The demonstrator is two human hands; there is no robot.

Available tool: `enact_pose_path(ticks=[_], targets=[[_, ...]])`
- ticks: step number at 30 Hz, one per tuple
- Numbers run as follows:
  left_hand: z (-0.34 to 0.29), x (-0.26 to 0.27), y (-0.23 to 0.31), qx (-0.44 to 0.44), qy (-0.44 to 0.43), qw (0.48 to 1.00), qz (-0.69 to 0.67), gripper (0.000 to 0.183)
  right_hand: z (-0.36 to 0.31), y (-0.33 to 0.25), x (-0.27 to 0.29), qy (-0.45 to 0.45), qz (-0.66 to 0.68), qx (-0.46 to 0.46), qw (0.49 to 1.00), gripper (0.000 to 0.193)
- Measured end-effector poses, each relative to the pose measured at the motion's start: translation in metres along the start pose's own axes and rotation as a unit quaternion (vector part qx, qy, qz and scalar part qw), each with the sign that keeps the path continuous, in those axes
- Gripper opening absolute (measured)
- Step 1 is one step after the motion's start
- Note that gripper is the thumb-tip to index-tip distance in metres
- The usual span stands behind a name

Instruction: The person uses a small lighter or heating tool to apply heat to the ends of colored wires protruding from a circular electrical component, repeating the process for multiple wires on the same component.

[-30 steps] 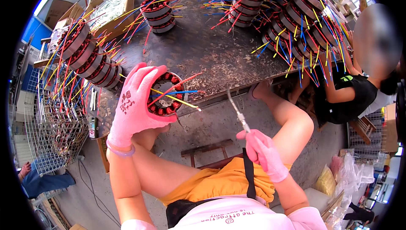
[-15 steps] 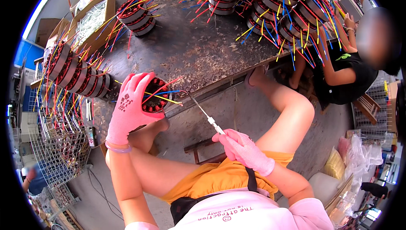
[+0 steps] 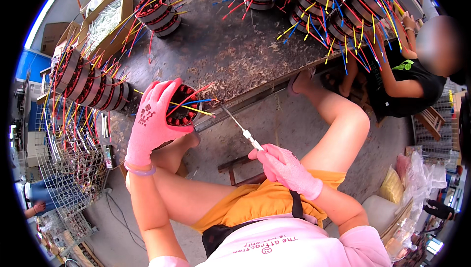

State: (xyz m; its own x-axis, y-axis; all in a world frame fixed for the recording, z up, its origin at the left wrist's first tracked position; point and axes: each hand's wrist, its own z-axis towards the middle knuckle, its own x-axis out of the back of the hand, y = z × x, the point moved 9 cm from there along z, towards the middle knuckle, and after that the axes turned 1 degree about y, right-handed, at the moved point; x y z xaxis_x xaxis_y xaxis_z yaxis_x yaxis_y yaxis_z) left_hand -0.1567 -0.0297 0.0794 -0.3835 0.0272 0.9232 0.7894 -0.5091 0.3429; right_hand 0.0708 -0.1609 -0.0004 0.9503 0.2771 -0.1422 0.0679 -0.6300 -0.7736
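Note:
My left hand (image 3: 154, 120), in a pink glove, is wrapped round a motor stator (image 3: 185, 116) at the table's near edge. The stator has a dark ring, red windings and red, blue and yellow lead wires pointing right. My right hand (image 3: 289, 171), also gloved in pink, grips a slim tool (image 3: 252, 140) with a white handle section and a long thin metal shaft. Its tip is at the end of the blue wire (image 3: 200, 103); whether it hooks or only touches that wire is too small to tell.
On the worn dark table (image 3: 206, 53) a row of stators (image 3: 91, 83) lies at left, with a short stack (image 3: 157, 15) behind it. More stator stacks (image 3: 324, 9) stand at far right, beside a co-worker (image 3: 400, 80). A box of white tubes (image 3: 105, 21) sits far left.
The tool and my right hand have shifted slightly right and down in the picture. My left hand keeps its hold on the stator, whose face now shows a little more.

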Motion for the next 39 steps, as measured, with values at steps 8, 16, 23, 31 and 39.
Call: enact_pose_path(ticks=[8, 16, 23, 31, 39], targets=[[0.0, -0.003, -0.003, 0.006, -0.01, 1.0, 0.005, 0.097, -0.005, -0.003, -0.001, -0.014, 0.011, -0.009, 1.0, 0.029], [0.004, -0.002, -0.001, 0.007, -0.019, 1.0, 0.0, 0.096, -0.003, 0.004, -0.002, -0.021, 0.022, -0.004, 1.0, 0.029], [0.004, -0.005, -0.005, 0.009, -0.028, 1.0, 0.002, 0.095, -0.004, 0.006, 0.0, -0.016, 0.011, 0.002, 1.0, 0.029], [0.004, -0.003, -0.003, 0.003, -0.011, 1.0, 0.015, 0.094, -0.003, 0.004, 0.0, -0.014, -0.011, 0.002, 1.0, 0.032], [0.001, -0.005, -0.005, 0.014, -0.018, 1.0, 0.014, 0.096, -0.006, 0.008, 0.002, -0.005, 0.002, -0.014, 1.0, 0.033]])
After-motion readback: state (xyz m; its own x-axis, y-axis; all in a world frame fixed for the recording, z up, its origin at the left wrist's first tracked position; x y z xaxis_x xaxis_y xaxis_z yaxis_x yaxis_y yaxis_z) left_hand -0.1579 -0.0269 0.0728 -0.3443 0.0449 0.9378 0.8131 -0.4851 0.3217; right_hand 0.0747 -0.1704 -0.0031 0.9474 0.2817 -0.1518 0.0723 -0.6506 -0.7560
